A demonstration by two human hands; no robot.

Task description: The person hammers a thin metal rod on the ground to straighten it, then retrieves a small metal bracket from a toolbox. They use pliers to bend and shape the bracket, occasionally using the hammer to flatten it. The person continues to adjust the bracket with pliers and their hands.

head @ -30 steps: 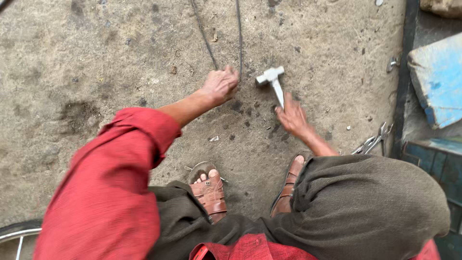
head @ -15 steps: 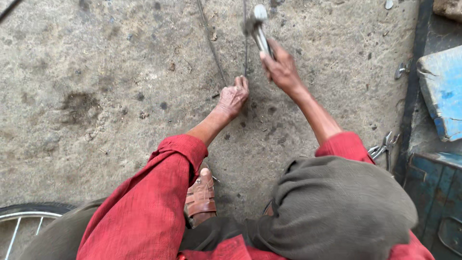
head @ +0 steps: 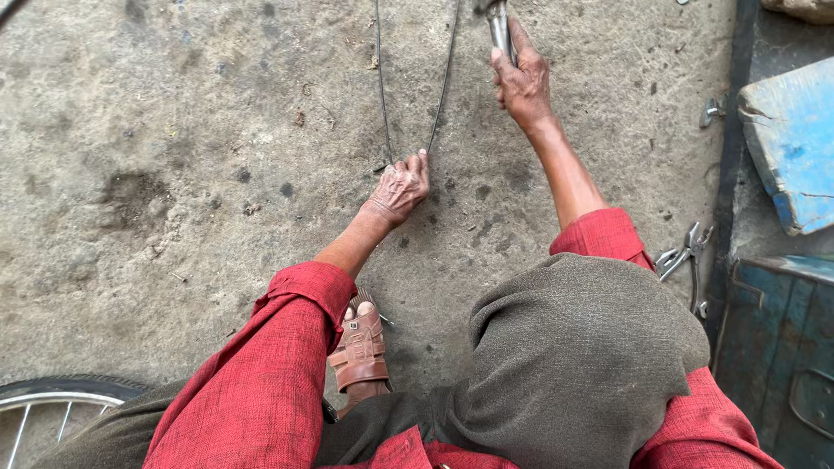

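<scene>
My left hand [head: 400, 187] presses down on the near ends of two thin metal rods [head: 440, 87] that lie on the concrete floor and run away toward the top edge. My right hand [head: 521, 82] is raised beyond them, closed around the grey handle of a hammer [head: 499, 26]. The hammer's head is cut off by the top of the frame. Both arms wear red sleeves. My knee, under a grey-brown cloth [head: 573, 356], fills the lower right.
My sandalled foot [head: 360, 352] rests on the floor below the left hand. Pliers [head: 686, 256] lie at the right beside a dark blue metal box [head: 777, 347]. A blue board [head: 790, 139] sits upper right, a bicycle wheel [head: 52, 399] lower left.
My right hand picked the hammer up from the floor and swung it upward, away from me. My left hand stayed on the rod ends.
</scene>
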